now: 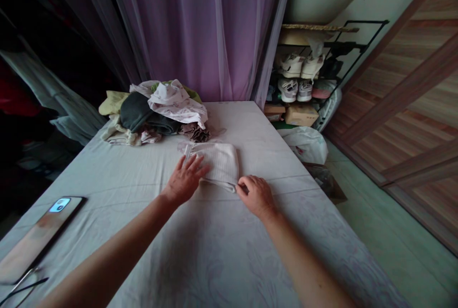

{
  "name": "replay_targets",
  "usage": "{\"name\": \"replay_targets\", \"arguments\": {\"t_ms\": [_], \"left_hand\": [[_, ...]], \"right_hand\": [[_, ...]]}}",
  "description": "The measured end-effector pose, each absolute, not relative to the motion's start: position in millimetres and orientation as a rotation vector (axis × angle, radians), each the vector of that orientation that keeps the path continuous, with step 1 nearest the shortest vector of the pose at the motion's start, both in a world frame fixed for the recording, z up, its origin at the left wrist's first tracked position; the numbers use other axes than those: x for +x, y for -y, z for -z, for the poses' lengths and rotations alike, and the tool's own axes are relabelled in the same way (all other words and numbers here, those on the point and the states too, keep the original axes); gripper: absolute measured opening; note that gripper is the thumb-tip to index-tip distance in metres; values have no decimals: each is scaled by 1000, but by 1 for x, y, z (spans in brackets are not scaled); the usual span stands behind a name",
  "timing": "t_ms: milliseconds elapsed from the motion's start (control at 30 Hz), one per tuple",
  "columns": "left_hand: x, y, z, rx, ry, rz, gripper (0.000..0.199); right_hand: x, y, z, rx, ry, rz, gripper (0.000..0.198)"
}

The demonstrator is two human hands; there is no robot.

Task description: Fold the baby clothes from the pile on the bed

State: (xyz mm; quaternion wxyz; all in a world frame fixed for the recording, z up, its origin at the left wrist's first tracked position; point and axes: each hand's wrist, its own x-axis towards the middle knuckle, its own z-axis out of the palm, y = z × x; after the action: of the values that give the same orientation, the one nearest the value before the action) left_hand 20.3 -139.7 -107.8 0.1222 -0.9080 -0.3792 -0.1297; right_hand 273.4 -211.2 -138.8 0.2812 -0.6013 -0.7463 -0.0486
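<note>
A folded white ribbed garment (220, 162) lies flat on the cloth-covered table, roughly in front of me. My left hand (186, 177) rests on its left part with the fingers spread. At the garment's near right corner, my right hand (255, 196) pinches the edge between thumb and forefinger. Which kind of garment it is, I cannot tell from the folded shape. Behind it to the left sits a heap of crumpled clothes (143, 112), with dark grey, pale yellow and printed white pieces in it.
On the left edge lies a phone (36, 246), with a cable (26, 282) near it. A purple curtain (186, 26) hangs behind the table (200, 260). Right of it stand a shoe rack (343, 55) with shoes, a white plastic bag (307, 145) and a wooden door (404, 107).
</note>
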Motion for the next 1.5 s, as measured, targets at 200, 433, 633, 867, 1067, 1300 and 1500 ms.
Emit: {"name": "replay_targets", "arguments": {"t_ms": [200,433,633,867,1067,1300,1500], "left_hand": [[60,194,124,-2927,934,538,30],[76,194,126,-3033,1029,540,39],[76,198,129,-3040,1121,560,42],[78,206,129,-3028,1129,740,44],[80,208,128,-3015,1167,653,48],[82,207,131,-2981,1226,629,46],[90,209,130,-2933,1296,577,42]], "right_hand": [[269,207,142,-1625,1970,103,6],[272,202,145,-1633,1619,-385,20],[275,190,139,-1634,1434,-656,29],[273,195,137,-1616,1460,-641,28],[266,200,146,-1580,1590,-381,17],[262,203,147,-1556,1797,-71,13],[261,211,138,-1497,1926,73,16]]}}
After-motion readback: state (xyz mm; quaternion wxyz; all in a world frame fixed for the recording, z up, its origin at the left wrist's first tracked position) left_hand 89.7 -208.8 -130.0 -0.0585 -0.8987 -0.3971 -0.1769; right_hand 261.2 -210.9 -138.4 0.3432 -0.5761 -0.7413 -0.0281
